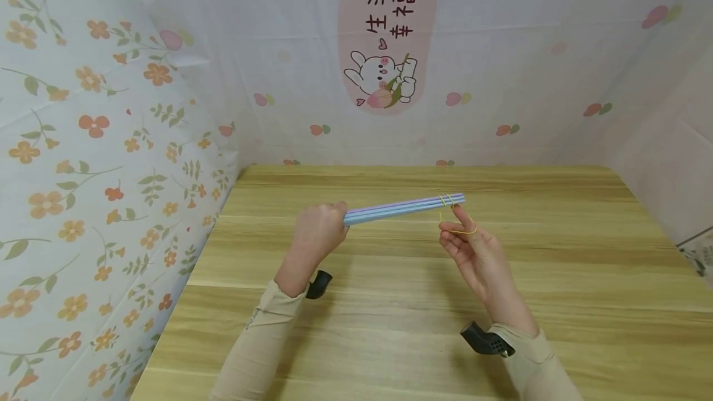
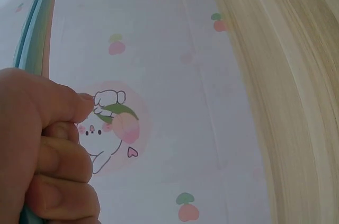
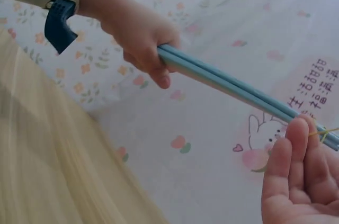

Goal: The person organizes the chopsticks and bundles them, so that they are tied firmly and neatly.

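A bundle of slim blue and lilac chopsticks [image 1: 398, 208] is held above the table, tilted slightly up to the right. My left hand [image 1: 319, 231] grips its left end in a fist, the fingers curled round it in the left wrist view too. Near the other end, a yellow rubber band [image 1: 447, 200] wraps the bundle, and a loop of it stretches down over the fingers of my right hand [image 1: 483, 260]. One right fingertip reaches the underside of the chopsticks. In the right wrist view the right fingers [image 3: 283, 166] overlap the far end and hide part of the band.
A wood-grain table [image 1: 384, 327] lies below both hands. Behind it hangs a white printed cloth [image 1: 278, 73] with a rabbit picture, and a flowered cloth [image 1: 111, 172] runs along the left side. Dark wrist devices [image 1: 483, 340] sit at both sleeves.
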`<state>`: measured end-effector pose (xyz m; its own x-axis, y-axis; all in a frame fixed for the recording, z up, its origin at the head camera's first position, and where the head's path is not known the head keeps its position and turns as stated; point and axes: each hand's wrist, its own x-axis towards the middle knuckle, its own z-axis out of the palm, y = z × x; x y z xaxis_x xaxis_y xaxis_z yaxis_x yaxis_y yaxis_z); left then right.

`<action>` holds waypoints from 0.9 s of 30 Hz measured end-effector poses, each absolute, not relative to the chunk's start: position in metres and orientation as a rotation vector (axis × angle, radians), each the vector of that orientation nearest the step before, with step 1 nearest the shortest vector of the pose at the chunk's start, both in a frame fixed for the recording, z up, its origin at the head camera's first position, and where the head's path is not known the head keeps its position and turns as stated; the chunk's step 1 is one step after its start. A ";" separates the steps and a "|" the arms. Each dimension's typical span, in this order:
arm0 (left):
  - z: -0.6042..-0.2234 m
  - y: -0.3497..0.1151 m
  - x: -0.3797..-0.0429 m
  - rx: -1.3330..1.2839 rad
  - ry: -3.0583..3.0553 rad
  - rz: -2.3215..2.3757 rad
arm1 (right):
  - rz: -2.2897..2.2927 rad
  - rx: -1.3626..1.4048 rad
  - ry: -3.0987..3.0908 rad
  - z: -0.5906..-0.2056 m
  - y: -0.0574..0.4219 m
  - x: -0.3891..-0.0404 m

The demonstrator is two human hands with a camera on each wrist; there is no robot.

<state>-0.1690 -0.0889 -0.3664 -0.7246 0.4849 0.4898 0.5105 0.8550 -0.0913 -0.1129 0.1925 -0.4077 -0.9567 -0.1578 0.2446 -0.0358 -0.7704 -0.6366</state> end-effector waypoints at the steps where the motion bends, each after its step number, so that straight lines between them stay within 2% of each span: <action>1: -0.367 -0.089 -0.169 -0.736 -2.514 -0.061 | -2.860 -0.408 1.048 -0.407 0.194 -0.114; 6: -0.368 -0.090 -0.169 -0.773 -2.467 0.006 | -2.852 -0.301 1.089 -0.403 0.199 -0.117; 27: -0.368 -0.094 -0.173 -0.873 -2.482 -0.010 | -2.604 -0.342 1.518 -0.386 0.212 -0.128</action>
